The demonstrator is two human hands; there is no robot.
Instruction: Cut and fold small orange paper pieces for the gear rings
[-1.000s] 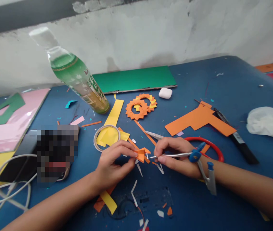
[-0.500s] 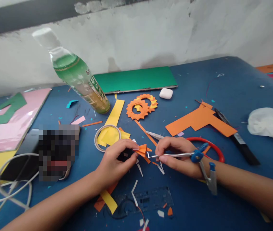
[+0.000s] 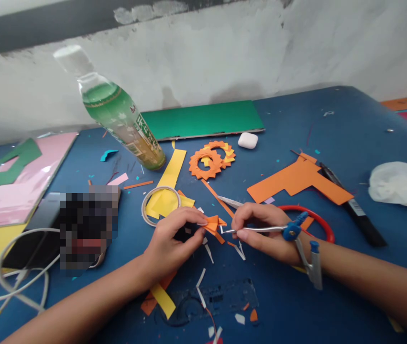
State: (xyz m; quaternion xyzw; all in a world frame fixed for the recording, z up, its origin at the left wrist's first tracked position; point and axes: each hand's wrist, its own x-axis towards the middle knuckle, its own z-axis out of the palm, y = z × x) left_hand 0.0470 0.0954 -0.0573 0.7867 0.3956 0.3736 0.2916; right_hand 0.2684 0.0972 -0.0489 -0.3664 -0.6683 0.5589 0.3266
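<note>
My left hand (image 3: 180,239) pinches a small folded orange paper piece (image 3: 213,223) between thumb and fingers. In my right hand (image 3: 260,229) is a drawing compass (image 3: 291,231) with a blue hinge; one metal leg points at the paper, the other hangs down by the wrist. A small white strip (image 3: 221,229) is at the compass tip, close to the folded paper; I cannot tell if they touch. Scissors (image 3: 230,202) with red handles lie partly under my right hand. Beyond my hands are two interlocked paper rings (image 3: 205,164), orange and yellow.
A tilted-looking drink bottle (image 3: 120,114) stands at the back left. Near my left hand lies a tape roll (image 3: 144,210) over yellow paper. A blurred-out phone (image 3: 110,205), cables (image 3: 5,234), an eraser (image 3: 248,140), an orange paper cutout (image 3: 292,179) and a black marker (image 3: 364,222) lie around.
Both hands, the folded paper and the compass hold nearly the same positions. The whole view has shifted very slightly.
</note>
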